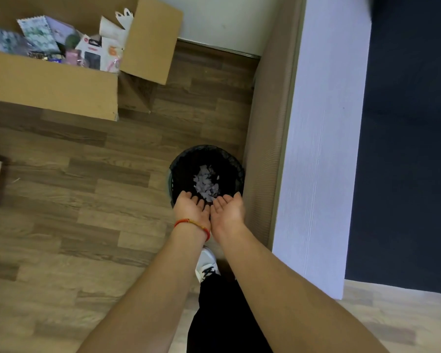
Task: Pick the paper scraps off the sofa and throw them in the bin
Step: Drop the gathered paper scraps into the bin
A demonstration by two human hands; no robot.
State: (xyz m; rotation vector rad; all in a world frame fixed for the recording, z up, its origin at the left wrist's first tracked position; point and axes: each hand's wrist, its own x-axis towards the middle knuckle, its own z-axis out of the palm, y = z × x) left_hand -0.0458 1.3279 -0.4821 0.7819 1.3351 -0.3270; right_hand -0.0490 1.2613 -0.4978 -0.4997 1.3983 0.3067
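Both forearms reach fwd; left hand & right hand spread wide, palms up, holding nothing, over near rim of bin. Paper scraps lie inside bin. Dump step looks done; next prob. check sofa for leftovers.

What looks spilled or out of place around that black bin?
Nothing stands out. The paper scraps lie inside the bin, none visible on the floor beside it. Both palms, left hand and right hand, are open and empty above it.
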